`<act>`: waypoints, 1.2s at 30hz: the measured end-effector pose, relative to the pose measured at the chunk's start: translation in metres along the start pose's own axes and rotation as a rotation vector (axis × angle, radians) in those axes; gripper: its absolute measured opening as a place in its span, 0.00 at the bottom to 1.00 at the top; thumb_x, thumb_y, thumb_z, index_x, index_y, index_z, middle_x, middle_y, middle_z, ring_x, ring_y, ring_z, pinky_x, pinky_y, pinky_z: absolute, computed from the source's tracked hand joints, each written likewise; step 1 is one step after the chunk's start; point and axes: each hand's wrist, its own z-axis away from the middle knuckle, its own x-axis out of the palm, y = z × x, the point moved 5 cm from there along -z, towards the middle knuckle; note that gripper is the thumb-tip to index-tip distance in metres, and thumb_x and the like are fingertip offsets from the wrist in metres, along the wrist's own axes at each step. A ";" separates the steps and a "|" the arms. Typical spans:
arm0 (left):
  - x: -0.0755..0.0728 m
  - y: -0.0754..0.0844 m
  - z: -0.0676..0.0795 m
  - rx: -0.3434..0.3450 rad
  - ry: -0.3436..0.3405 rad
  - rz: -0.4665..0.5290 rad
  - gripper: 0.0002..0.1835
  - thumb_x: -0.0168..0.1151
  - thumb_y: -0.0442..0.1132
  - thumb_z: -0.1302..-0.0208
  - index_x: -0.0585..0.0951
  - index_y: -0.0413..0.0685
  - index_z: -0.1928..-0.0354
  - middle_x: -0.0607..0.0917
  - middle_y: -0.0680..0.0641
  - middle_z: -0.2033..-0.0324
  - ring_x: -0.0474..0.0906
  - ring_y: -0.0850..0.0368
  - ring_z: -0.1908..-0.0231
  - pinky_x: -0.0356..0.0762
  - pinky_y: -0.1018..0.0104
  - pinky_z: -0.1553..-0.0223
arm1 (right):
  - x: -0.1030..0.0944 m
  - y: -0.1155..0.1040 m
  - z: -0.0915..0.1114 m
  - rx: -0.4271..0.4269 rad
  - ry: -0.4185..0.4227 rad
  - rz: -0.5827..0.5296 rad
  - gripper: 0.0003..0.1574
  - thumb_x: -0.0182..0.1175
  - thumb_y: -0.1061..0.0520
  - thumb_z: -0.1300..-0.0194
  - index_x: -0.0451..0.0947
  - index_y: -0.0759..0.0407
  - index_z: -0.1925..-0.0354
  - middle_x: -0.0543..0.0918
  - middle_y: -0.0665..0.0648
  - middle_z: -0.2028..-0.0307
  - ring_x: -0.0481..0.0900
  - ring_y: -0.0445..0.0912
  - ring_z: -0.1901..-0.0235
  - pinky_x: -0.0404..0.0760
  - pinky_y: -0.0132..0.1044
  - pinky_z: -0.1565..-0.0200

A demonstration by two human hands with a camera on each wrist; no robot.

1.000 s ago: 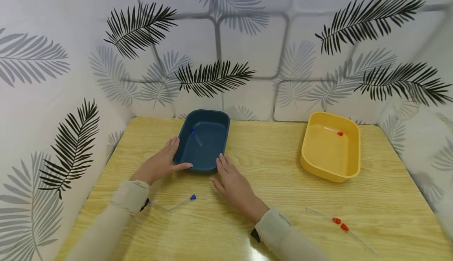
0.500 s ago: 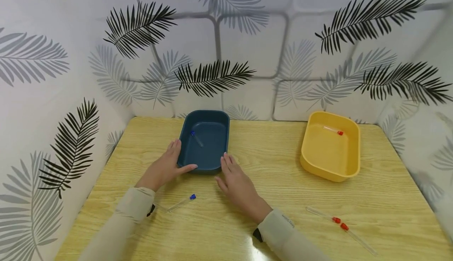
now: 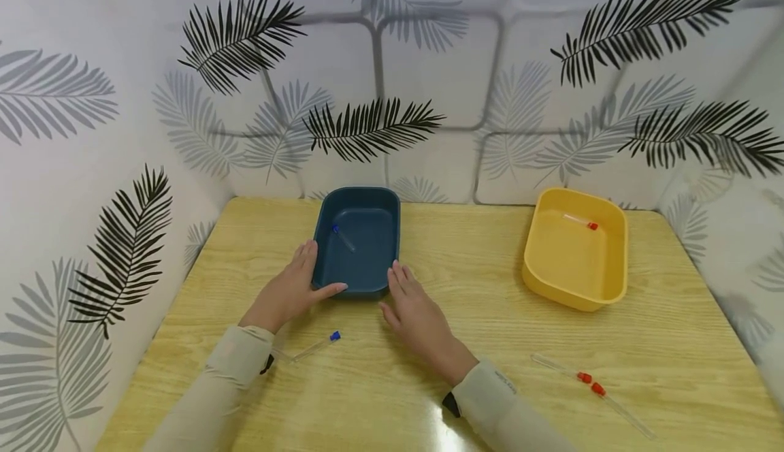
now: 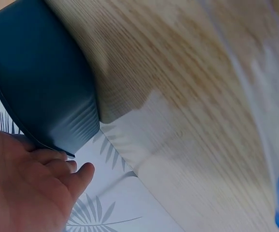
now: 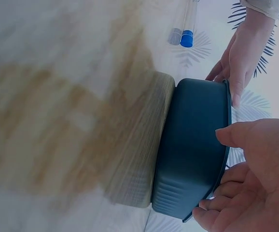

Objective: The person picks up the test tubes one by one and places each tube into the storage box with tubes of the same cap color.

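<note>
A dark blue bin (image 3: 358,254) stands on the table near the back wall, with a blue-capped clear tube (image 3: 344,238) lying inside. My left hand (image 3: 288,295) touches its left side with extended fingers, the thumb on the near rim. Against the near right corner rest the fingertips of my right hand (image 3: 422,319), its fingers nearly straight. In the right wrist view both hands flank the bin (image 5: 192,145). On the table by my left wrist lie a blue-capped tube (image 3: 318,346) and a second clear tube (image 3: 283,354), partly hidden by the sleeve.
A yellow bin (image 3: 576,300) stands at the back right, holding a red-capped tube (image 3: 580,222). Nearer the front right, two red-capped tubes (image 3: 560,367) lie almost cap to cap on the wooden table (image 3: 465,248). Patterned walls (image 3: 429,152) border the table.
Both hands have moved slightly right with the blue bin. The bin's near end has swung to the right, so it stands straighter. The head view has shifted a little.
</note>
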 end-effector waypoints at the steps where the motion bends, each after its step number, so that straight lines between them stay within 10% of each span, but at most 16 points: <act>1: 0.000 0.001 0.000 0.000 0.001 -0.003 0.58 0.39 0.78 0.55 0.39 0.44 0.32 0.41 0.44 0.33 0.35 0.52 0.34 0.50 0.52 0.39 | 0.000 0.000 0.000 -0.003 0.002 0.002 0.38 0.54 0.48 0.38 0.57 0.67 0.37 0.56 0.62 0.36 0.54 0.53 0.37 0.63 0.43 0.44; 36: 0.004 0.024 0.015 0.018 0.010 -0.043 0.58 0.39 0.77 0.54 0.42 0.41 0.33 0.44 0.42 0.33 0.38 0.50 0.34 0.50 0.53 0.39 | -0.011 0.004 0.024 -0.026 0.030 0.014 0.36 0.54 0.51 0.39 0.59 0.67 0.38 0.58 0.62 0.37 0.55 0.53 0.38 0.63 0.41 0.44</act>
